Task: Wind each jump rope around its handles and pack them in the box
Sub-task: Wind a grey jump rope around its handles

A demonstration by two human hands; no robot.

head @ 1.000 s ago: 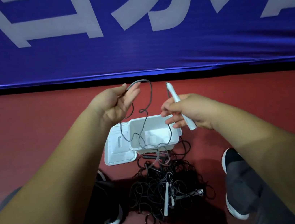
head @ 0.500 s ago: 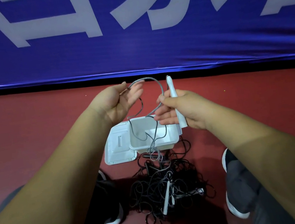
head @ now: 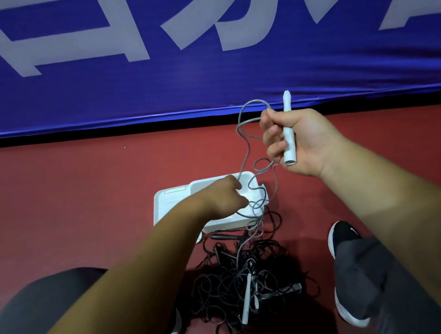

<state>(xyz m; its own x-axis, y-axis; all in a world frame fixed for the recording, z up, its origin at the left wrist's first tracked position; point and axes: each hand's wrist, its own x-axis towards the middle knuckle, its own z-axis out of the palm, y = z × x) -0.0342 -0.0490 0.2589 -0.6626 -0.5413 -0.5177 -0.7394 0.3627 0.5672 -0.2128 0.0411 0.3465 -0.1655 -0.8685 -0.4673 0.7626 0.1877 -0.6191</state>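
My right hand (head: 299, 141) grips a white jump-rope handle (head: 287, 129) upright, raised above the floor. Its grey cord (head: 245, 149) loops from the handle's top down to my left hand (head: 225, 197), which is lowered over the open white box (head: 221, 224) and pinches the cord near the box's right rim. Below the box, a tangled pile of black ropes (head: 247, 284) lies on the red floor, with another white handle (head: 246, 299) in it.
The box's lid (head: 168, 205) lies open to the left. A blue banner with white letters (head: 196, 42) stands along the far side. My shoes (head: 339, 237) and grey trouser legs flank the rope pile.
My left hand dropped from beside the right hand down to the box, sliding along the grey cord. My right hand lifted the handle up and to the right.
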